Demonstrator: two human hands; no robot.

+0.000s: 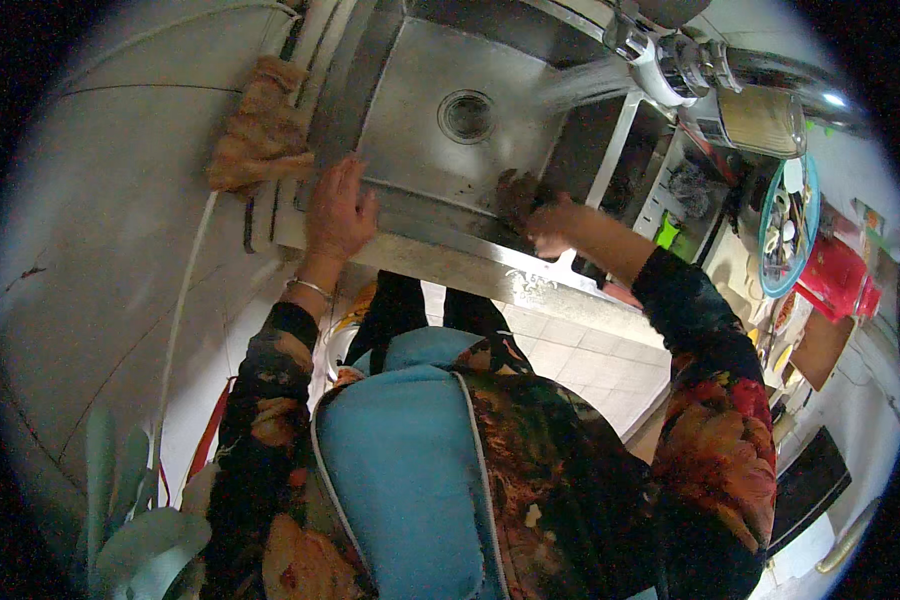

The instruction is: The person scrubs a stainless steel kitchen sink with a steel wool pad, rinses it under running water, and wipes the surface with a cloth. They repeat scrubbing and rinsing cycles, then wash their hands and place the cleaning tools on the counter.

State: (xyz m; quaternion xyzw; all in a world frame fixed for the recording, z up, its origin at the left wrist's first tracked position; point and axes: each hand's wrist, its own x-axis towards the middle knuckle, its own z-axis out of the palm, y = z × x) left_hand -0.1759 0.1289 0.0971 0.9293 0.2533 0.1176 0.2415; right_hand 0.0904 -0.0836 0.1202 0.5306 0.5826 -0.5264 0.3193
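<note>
A stainless steel sink (pixel 420 97) with a round drain (pixel 466 117) lies before me. Water (pixel 589 84) runs from the faucet (pixel 679 67) at the upper right into the basin. My right hand (pixel 559 225) is closed around a dark, blurred cloth or scrubber (pixel 517 196) at the sink's near right corner; what exactly it is, I cannot tell. My left hand (pixel 343 210) rests with its fingers on the sink's near left rim and holds nothing. Just left of it, a crumpled brown cloth (pixel 262 127) hangs on the edge.
Right of the basin is a second metal compartment with a bright green object (pixel 667 231) in it. Farther right stand a blue oval basket (pixel 816 217) of utensils, a red container (pixel 836 277) and a jar with pale contents (pixel 761 120). A wall flanks the left side.
</note>
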